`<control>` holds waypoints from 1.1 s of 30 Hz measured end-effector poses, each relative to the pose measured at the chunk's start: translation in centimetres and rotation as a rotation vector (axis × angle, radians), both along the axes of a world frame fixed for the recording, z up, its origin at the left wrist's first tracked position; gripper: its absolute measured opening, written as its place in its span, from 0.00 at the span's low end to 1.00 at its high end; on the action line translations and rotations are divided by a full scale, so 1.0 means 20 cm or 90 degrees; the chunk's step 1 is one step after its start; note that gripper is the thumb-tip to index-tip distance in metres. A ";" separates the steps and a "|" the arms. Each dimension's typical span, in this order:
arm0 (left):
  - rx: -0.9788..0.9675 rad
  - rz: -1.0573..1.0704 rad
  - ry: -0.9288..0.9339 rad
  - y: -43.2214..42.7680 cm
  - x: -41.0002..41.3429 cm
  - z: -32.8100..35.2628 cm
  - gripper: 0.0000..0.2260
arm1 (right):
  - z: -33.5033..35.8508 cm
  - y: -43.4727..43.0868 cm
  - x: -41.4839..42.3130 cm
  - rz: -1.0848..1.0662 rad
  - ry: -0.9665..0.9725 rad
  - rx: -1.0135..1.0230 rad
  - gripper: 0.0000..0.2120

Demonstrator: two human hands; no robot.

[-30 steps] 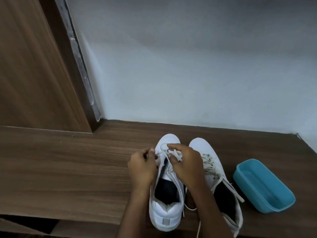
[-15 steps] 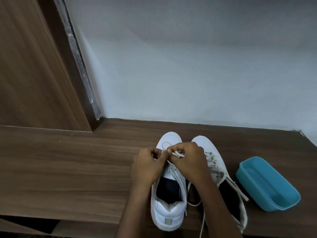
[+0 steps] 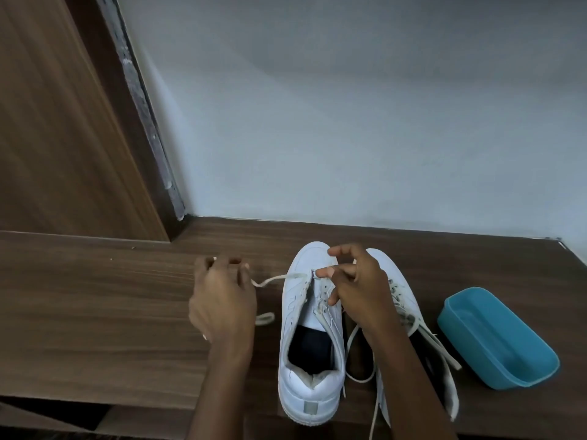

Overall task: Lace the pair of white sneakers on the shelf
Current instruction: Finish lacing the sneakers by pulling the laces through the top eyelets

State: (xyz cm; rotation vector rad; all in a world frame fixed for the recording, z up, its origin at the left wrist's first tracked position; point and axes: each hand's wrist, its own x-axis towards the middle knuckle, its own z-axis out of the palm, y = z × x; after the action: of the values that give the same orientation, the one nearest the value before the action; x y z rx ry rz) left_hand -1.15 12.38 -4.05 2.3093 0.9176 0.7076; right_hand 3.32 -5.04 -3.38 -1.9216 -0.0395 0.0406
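Two white sneakers stand side by side on the brown wooden shelf (image 3: 95, 312), toes toward the wall. The left sneaker (image 3: 309, 373) is in full view; my right arm covers much of the right sneaker (image 3: 403, 293). My left hand (image 3: 222, 300) is off to the left of the left sneaker, fingers closed on the end of a white lace (image 3: 276, 278) that runs taut from the front eyelets. My right hand (image 3: 355, 287) rests over the left sneaker's front eyelets, thumb and forefinger pinching the lace there. Loose lace ends trail beside the right sneaker.
A blue plastic tub (image 3: 495, 338) lies on the shelf right of the sneakers. A grey wall (image 3: 349, 122) backs the shelf, and a wooden panel (image 3: 57, 138) stands at the left. The shelf's front edge runs just below the sneakers' heels.
My left hand has moved away to the left, drawing the lace out of the left sneaker's front eyelet. My right hand stays at the eyelets. The camera view shifted slightly.
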 end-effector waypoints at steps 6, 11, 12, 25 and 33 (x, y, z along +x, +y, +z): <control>-0.094 -0.284 0.074 -0.15 0.05 0.02 0.15 | -0.04 0.03 0.01 -0.019 -0.040 -0.073 0.03; -0.055 -0.295 0.156 -0.17 0.05 0.03 0.16 | -0.06 0.03 0.02 -0.025 -0.071 -0.114 0.04; -0.055 -0.293 0.158 -0.17 0.05 0.03 0.13 | -0.06 0.03 0.02 -0.026 -0.081 -0.136 0.03; -0.455 -0.348 0.024 -0.07 0.10 -0.13 0.14 | -0.05 0.08 -0.03 0.021 -0.163 -0.374 0.03; -0.526 -0.361 0.015 -0.06 0.09 -0.13 0.16 | -0.03 0.10 -0.03 0.035 -0.155 -0.438 0.05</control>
State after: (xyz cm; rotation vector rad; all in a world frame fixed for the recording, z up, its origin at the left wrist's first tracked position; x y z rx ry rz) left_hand 0.59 11.20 -6.57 1.6820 0.3936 0.0255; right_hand 2.79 -3.07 -4.07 -2.6032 -0.2722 -0.1644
